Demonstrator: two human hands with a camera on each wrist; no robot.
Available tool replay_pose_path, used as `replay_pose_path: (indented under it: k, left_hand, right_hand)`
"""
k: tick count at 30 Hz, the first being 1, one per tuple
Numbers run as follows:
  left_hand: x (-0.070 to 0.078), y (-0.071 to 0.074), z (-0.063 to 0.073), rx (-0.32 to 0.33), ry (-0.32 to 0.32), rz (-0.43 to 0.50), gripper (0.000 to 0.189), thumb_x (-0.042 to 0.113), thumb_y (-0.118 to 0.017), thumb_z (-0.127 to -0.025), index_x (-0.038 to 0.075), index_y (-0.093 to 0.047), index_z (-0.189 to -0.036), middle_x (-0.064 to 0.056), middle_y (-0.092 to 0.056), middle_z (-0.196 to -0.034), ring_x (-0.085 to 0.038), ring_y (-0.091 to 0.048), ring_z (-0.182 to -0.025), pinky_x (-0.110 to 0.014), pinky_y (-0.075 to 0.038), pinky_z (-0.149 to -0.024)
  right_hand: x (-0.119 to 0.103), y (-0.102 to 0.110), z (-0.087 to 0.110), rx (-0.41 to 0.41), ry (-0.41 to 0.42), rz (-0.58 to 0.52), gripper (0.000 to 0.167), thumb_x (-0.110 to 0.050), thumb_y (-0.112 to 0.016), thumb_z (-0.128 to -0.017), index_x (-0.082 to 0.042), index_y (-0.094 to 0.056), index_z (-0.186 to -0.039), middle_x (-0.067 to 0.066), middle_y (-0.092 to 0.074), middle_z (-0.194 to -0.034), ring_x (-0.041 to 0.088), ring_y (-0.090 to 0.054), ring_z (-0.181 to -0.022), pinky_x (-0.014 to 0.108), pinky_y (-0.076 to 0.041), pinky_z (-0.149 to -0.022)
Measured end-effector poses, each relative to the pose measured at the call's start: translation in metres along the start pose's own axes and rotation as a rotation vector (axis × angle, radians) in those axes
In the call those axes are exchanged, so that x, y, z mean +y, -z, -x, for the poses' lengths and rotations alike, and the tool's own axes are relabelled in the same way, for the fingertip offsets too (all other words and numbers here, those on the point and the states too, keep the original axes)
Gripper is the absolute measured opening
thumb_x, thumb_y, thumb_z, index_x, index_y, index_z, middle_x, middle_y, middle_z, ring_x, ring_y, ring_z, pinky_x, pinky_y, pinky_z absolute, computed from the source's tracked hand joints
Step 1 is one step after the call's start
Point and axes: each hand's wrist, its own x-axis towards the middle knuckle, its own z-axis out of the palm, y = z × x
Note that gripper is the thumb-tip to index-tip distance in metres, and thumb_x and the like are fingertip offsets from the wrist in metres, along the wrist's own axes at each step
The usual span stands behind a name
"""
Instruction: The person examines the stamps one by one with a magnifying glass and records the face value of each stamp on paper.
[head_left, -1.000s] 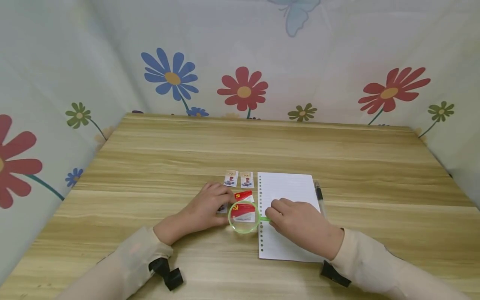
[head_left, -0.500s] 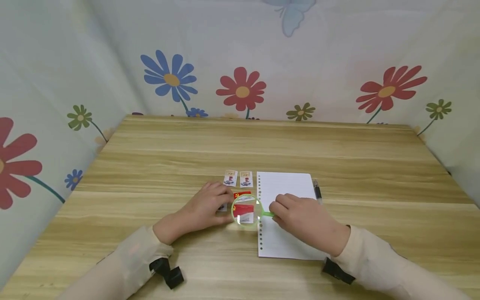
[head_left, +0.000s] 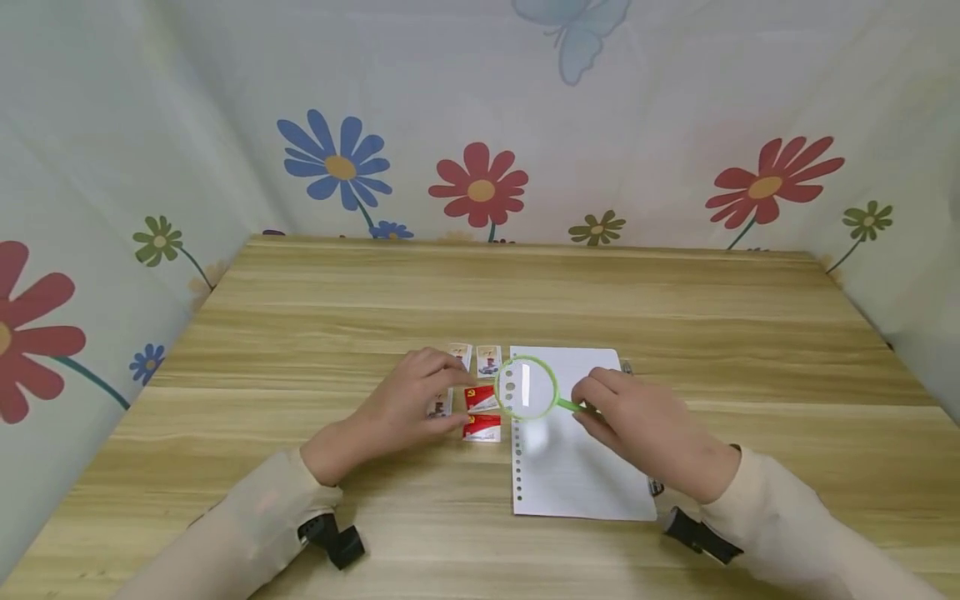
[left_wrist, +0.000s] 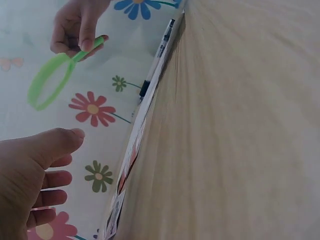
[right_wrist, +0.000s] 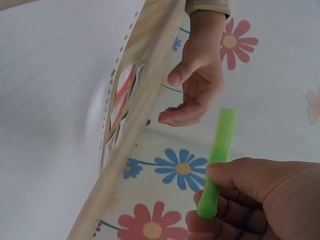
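Five cards (head_left: 482, 430) laid out | my right fingers (head_left: 592, 388) pinching the magnifying glass (head_left: 527, 388) | left fingers (left_wrist: 56, 178) loosely spread, empty | page (head_left: 577, 458) looks unwritten afaict

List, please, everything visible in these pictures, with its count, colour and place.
Table: 1, brown, in the foreground
Backdrop: 1, pale, flowered, behind the table
Paper: 1, white, on the table
Pen: 1, clear and black, by the paper's right edge
Red cards: 2, red and white, left of the paper
Picture cards: 3 visible, pale, beside and behind the red cards
Magnifying glass: 1, green, above the paper's left edge
Wrist devices: 2, black, near the bottom edge
Sleeves: 2, beige, lower left and right
Left hand: 1, bare, by the cards
Right hand: 1, bare, holding the magnifying glass
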Motion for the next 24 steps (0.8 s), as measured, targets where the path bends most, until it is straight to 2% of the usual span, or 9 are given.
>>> replay_pose_path:
  k: [4,9,19,24]
  left_hand:
    - [0.002,0.002,-0.002,-0.006,0.028,0.000,0.039,0.030,-0.079,-0.077,0.011,-0.068,-0.109,-0.002,-0.060,-0.110,-0.020,-0.051,-0.107,-0.039,-0.040,-0.095]
    - [0.003,0.003,-0.006,-0.001,0.037,-0.002,0.043,0.031,-0.079,-0.077,0.011,-0.066,-0.112,-0.002,-0.059,-0.113,-0.020,-0.049,-0.109,-0.040,-0.037,-0.098]
    - [0.003,-0.005,-0.015,-0.008,0.041,-0.007,0.049,0.035,-0.079,-0.076,0.011,-0.065,-0.116,-0.002,-0.058,-0.117,-0.019,-0.049,-0.111,-0.040,-0.036,-0.099]
    - [0.004,-0.011,-0.021,-0.010,0.023,0.003,0.046,0.034,-0.077,-0.077,0.010,-0.065,-0.115,-0.003,-0.059,-0.117,-0.020,-0.049,-0.111,-0.042,-0.034,-0.100]
  right_hand:
    - [0.007,0.006,0.004,0.022,-0.057,-0.036,0.019,-0.009,-0.073,-0.080,-0.012,-0.058,-0.090,-0.006,-0.056,-0.081,0.003,-0.048,-0.060,0.019,-0.039,-0.047]
    - [0.015,0.012,0.012,0.037,-0.114,-0.053,0.021,-0.008,-0.074,-0.078,-0.012,-0.058,-0.090,-0.008,-0.056,-0.079,0.002,-0.050,-0.062,0.020,-0.040,-0.048]
    - [0.026,0.020,0.030,-0.005,-0.292,-0.048,0.016,-0.008,-0.071,-0.081,-0.009,-0.060,-0.092,-0.007,-0.054,-0.075,0.004,-0.048,-0.063,0.022,-0.041,-0.049]
    - [0.032,0.022,0.037,-0.028,-0.352,-0.065,0.015,-0.006,-0.071,-0.082,-0.007,-0.060,-0.093,-0.006,-0.053,-0.075,0.006,-0.047,-0.062,0.022,-0.040,-0.049]
